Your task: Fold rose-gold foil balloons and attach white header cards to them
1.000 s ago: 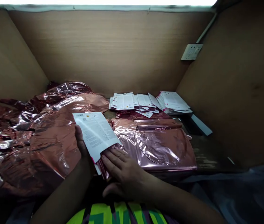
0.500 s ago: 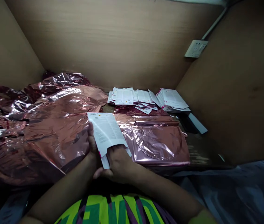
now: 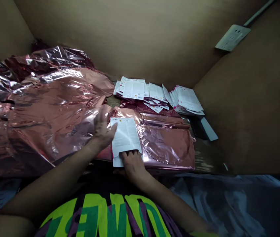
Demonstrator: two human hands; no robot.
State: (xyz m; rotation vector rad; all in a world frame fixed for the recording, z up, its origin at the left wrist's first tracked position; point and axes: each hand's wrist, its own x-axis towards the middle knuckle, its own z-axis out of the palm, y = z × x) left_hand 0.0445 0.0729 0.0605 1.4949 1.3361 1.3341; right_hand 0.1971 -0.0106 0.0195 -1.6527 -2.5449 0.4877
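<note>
A white printed paper sleeve [image 3: 125,136], with a barcode at its far end and a curved cut-out at the near end, lies over pink foil in front of me. My right hand [image 3: 133,164] has its fingertips tucked into the sleeve's near opening and grips it there; the thumb is hidden. To the left of the sleeve, my left hand [image 3: 104,130] is open, fingers spread and a little blurred, with the thumb over the sleeve's left edge. Folded pink metallic foil [image 3: 169,144] in clear wrap lies to the right.
Loose crumpled pink foil [image 3: 48,108] spreads across the left side. Several white sleeves [image 3: 133,89] lie in a loose pile at the back, and a stack of sleeves [image 3: 189,100] leans nearby. A socket [image 3: 232,38] is on the right wooden wall. Clear plastic [image 3: 229,200] hangs at lower right.
My left hand has let go of the sleeve's underside and opened out beside it. The sleeve now lies flatter and straighter, with my right fingers still in its opening. The view has shifted.
</note>
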